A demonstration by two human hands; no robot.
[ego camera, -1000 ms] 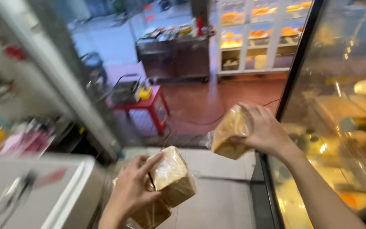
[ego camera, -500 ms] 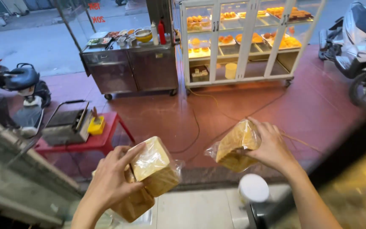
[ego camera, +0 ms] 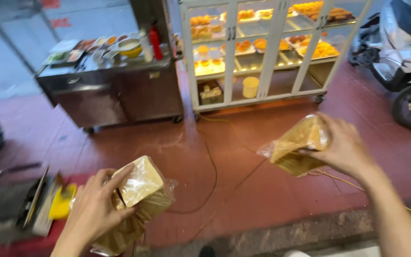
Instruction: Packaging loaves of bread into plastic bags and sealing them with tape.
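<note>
Glossy, crinkled clear plastic wraps the matt, porous bread loaves (ego camera: 141, 188) in both hands. Beyond them, a brushed-metal cart (ego camera: 110, 90), a glass-paned white display case (ego camera: 262, 47), and a smooth red-brown tiled floor (ego camera: 224, 157).

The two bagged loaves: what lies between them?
Head view: between left loaf and right loaf, only red tiled floor crossed by a dark cable.

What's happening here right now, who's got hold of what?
A person holds bagged bread in each hand above a red tiled floor. The left hand grips stacked bagged loaves; the right hand holds one bagged loaf out ahead. Beyond stand a glass pastry display cart and a steel food cart.
</note>
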